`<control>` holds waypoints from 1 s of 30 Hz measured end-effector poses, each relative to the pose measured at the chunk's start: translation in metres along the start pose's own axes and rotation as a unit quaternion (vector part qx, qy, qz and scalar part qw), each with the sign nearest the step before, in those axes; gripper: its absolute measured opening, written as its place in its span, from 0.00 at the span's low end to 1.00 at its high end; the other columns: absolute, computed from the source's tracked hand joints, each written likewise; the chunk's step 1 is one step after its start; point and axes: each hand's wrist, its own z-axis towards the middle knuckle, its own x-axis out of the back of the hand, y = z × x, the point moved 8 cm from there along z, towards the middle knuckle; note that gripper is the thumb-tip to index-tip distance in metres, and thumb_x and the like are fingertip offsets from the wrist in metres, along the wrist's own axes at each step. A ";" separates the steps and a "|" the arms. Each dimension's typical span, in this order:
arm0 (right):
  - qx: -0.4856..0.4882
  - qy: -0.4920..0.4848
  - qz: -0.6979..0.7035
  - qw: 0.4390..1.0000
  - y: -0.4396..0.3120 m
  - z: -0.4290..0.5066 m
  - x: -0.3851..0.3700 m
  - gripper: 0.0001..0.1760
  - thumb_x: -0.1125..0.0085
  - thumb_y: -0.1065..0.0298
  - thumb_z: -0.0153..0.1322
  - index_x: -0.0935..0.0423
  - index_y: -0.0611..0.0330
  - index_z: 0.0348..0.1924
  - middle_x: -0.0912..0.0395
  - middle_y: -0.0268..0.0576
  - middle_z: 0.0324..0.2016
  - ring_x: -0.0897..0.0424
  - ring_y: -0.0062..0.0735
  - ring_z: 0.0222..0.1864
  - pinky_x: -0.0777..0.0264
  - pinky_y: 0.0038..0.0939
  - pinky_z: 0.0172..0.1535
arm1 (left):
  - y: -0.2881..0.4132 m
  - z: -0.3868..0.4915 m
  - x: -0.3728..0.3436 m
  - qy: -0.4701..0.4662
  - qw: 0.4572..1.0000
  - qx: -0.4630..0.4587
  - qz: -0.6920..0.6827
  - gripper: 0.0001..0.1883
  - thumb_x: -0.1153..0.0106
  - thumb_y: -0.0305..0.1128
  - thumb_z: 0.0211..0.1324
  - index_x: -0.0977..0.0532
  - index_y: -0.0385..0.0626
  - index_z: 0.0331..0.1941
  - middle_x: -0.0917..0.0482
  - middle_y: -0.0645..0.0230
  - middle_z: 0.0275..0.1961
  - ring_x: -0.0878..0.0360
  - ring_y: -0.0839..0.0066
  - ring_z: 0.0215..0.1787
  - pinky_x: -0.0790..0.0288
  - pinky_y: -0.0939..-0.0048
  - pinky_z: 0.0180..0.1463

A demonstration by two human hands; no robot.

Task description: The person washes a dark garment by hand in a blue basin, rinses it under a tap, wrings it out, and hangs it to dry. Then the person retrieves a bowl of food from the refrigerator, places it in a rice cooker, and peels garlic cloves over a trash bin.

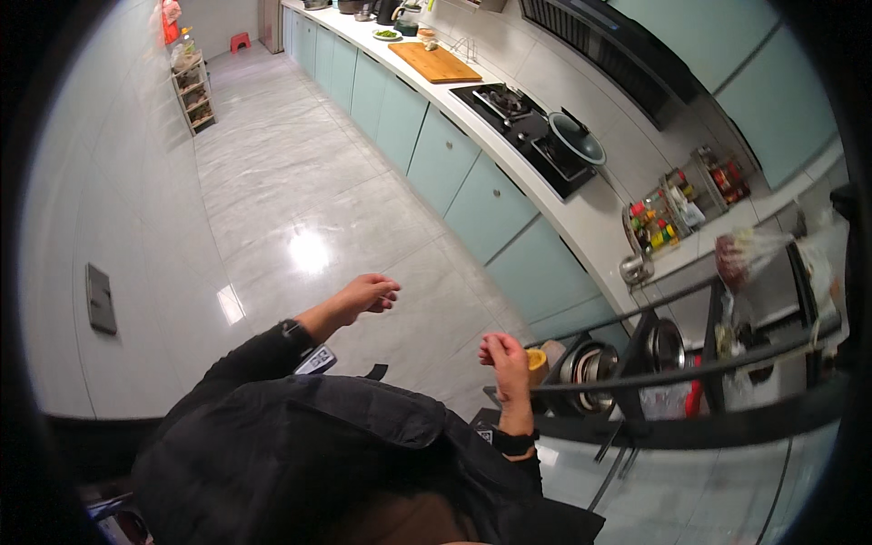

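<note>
My left hand (371, 298) hangs over the tiled floor (327, 225) with its fingers loosely curled, and I see nothing in it. Close to the near end of a black metal rack (640, 432) is my right hand (505, 361), its fingers bent inward; whether they are fully closed is hard to tell. Just right of that hand, a yellow-topped object (538, 359) and stacked metal pans (589, 375) sit in the rack. Dark sleeves and straps cover both wrists.
A white counter (545, 204) runs along the right, bearing a gas hob (524, 133), a lidded pan (577, 138), a wooden cutting board (434, 63) and seasoning bottles (654, 221). A shelf rack (194, 95) and a red stool (240, 42) stand at the far left.
</note>
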 end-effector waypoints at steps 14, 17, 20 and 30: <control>0.025 0.082 0.170 0.982 -0.105 0.334 0.174 0.09 0.45 0.62 0.77 0.23 0.57 0.43 0.23 0.31 0.31 0.24 0.22 0.32 0.27 0.25 0.36 | 0.167 0.318 -0.112 -0.060 0.998 0.016 0.034 0.11 0.48 0.39 0.70 0.22 0.49 0.48 0.20 0.73 0.40 0.20 0.81 0.38 0.25 0.78 0.41; 0.035 0.066 0.206 0.976 -0.147 0.424 0.177 0.09 0.43 0.62 0.76 0.22 0.57 0.42 0.24 0.31 0.31 0.25 0.22 0.31 0.28 0.25 0.35 | 0.204 0.359 -0.094 -0.048 0.997 0.003 0.058 0.12 0.48 0.39 0.70 0.22 0.49 0.50 0.20 0.73 0.41 0.20 0.80 0.38 0.25 0.77 0.42; 0.010 0.026 0.233 0.972 -0.173 0.509 0.162 0.09 0.42 0.62 0.76 0.22 0.57 0.44 0.23 0.31 0.31 0.25 0.23 0.32 0.28 0.25 0.36 | 0.248 0.394 -0.060 0.008 1.000 -0.020 0.010 0.13 0.48 0.38 0.69 0.22 0.48 0.50 0.20 0.73 0.40 0.21 0.81 0.38 0.25 0.76 0.43; -0.028 0.026 0.266 0.963 -0.228 0.736 0.144 0.11 0.44 0.58 0.77 0.21 0.56 0.41 0.21 0.33 0.32 0.20 0.25 0.35 0.23 0.29 0.40 | 0.414 0.598 -0.075 -0.039 0.988 -0.079 0.127 0.13 0.46 0.41 0.70 0.21 0.46 0.46 0.19 0.71 0.39 0.20 0.80 0.39 0.25 0.76 0.47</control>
